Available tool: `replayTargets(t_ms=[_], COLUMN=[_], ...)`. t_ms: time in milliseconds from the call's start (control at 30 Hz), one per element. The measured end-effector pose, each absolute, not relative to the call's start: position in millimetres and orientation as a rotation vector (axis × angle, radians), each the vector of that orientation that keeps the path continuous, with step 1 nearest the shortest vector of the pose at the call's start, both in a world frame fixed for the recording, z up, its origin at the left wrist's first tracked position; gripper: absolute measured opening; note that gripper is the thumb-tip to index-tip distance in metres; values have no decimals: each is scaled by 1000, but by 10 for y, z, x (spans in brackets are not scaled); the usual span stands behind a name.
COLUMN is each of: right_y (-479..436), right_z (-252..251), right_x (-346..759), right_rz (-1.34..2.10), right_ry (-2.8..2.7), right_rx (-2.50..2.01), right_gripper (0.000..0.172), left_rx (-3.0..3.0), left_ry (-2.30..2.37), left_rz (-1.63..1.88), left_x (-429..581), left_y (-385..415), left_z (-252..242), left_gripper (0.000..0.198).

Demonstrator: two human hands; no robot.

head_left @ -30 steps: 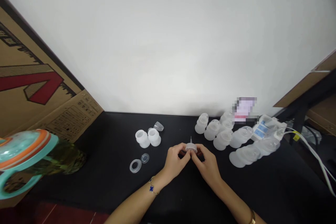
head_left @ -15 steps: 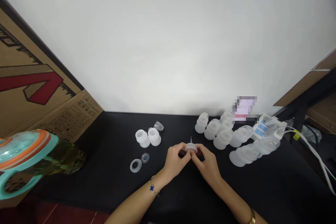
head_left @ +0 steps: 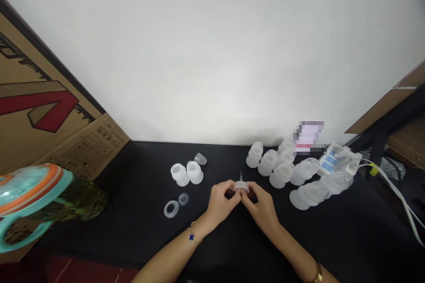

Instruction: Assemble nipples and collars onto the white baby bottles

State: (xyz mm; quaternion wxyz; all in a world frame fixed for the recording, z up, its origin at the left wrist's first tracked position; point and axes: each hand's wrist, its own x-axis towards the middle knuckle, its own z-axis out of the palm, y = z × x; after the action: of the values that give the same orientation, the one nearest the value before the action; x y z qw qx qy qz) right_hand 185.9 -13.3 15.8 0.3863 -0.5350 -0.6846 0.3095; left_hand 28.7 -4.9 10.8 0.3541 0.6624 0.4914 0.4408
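Observation:
Both my hands meet over the black tabletop. My left hand (head_left: 221,203) and my right hand (head_left: 261,207) pinch a round translucent plastic cap (head_left: 241,187) from either side. A thin pointed tip rises from its top. Something dark red lies under the cap, mostly hidden by my fingers. Nearest my left hand are a clear plastic ring (head_left: 171,209) and a small clear valve (head_left: 183,199). A frosted plastic bottle (head_left: 282,175) stands just beyond my right hand, at the front of a group of similar bottles.
Two frosted plastic cups (head_left: 180,175) and a clear cap (head_left: 200,158) stand left of centre. Frosted funnel-shaped flanges (head_left: 310,194) and a white power strip (head_left: 338,159) with a cable lie right. A teal-and-orange lidded cup (head_left: 29,190) and cardboard box (head_left: 43,97) sit left.
My hands still hold the cap in the same place, and nothing on the table has visibly moved. The view has shifted only slightly.

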Motion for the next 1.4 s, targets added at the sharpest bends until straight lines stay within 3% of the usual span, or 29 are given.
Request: replayTargets(t_ms=[1400], right_y=[-148], right_z=[147], right_x=[1845], right_rz=[812], right_ry=[-1744], right_rx=[-1377], right_gripper=[17], left_rx=[1827], left_ry=[1373], left_rz=[1187], left_x=[274], left_y=[-63], left_z=[104], left_gripper=[18])
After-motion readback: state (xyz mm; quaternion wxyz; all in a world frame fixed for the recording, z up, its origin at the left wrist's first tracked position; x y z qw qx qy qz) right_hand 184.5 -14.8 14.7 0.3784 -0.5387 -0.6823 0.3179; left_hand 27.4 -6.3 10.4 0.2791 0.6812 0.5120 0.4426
